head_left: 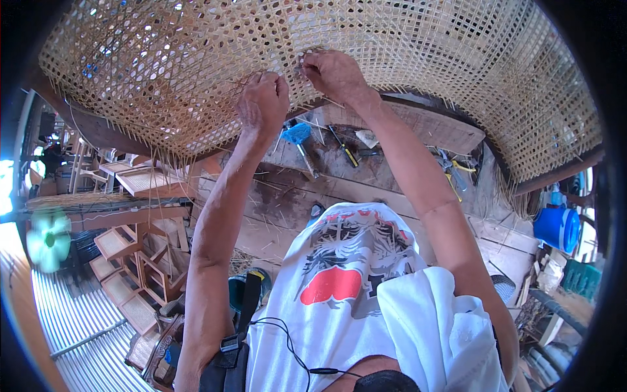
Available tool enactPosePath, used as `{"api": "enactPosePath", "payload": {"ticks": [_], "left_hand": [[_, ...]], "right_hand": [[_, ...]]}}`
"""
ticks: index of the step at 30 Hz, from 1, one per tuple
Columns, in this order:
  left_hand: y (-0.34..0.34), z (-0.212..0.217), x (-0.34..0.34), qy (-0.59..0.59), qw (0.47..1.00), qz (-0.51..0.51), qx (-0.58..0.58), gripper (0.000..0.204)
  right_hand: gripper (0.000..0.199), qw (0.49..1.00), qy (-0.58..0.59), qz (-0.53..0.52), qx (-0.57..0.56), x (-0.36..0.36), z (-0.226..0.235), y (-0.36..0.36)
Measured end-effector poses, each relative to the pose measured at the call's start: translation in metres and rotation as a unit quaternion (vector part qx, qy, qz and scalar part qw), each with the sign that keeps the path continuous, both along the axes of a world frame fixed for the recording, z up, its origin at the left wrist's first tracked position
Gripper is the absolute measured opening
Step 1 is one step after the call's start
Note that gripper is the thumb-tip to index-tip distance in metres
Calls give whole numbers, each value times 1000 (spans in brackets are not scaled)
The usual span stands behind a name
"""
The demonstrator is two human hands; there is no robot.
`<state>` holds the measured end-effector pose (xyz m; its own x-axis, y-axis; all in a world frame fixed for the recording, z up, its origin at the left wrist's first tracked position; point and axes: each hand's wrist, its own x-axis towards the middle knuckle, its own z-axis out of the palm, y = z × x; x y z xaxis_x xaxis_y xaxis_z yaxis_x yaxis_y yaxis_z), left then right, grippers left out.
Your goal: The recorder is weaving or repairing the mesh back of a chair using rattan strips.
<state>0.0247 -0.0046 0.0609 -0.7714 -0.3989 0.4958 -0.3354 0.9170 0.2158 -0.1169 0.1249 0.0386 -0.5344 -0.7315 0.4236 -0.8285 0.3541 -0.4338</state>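
A wide curved panel of woven cane webbing [418,49] spans the upper part of the view, set along a dark wooden frame [98,129]. Loose strand ends stick out along its lower edge. Close to the middle of the weave, my left hand [262,101] is closed, its fingers curled against the cane. Just right of it and slightly farther up, my right hand [334,73] pinches at the webbing with thumb and forefinger. Whatever lies between the fingers of either hand is too small or hidden to make out.
Below the panel lie a screwdriver [351,157], a blue cloth-like item [297,133] and yellow-handled pliers [455,175]. Wooden frames with cane panels [137,310] stack at left, near a green fan [49,240]. A blue jug [557,228] stands at right.
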Motion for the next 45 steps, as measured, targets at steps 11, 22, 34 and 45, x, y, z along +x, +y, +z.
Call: {"api": "enactPosePath", "payload": {"ticks": [11, 22, 34, 45], "left_hand": [[-8, 0, 5, 23, 999, -21, 14, 23], [0, 2, -1, -14, 999, 6, 31, 22], [-1, 11, -13, -85, 995, 5, -57, 22], [-28, 34, -8, -79, 937, -340, 4, 43]], "right_hand": [[25, 999, 26, -34, 23, 14, 13, 0], [17, 999, 21, -23, -45, 6, 3, -3], [27, 999, -11, -32, -29, 8, -4, -5], [33, 983, -151, -106, 2, 26, -3, -1]]}}
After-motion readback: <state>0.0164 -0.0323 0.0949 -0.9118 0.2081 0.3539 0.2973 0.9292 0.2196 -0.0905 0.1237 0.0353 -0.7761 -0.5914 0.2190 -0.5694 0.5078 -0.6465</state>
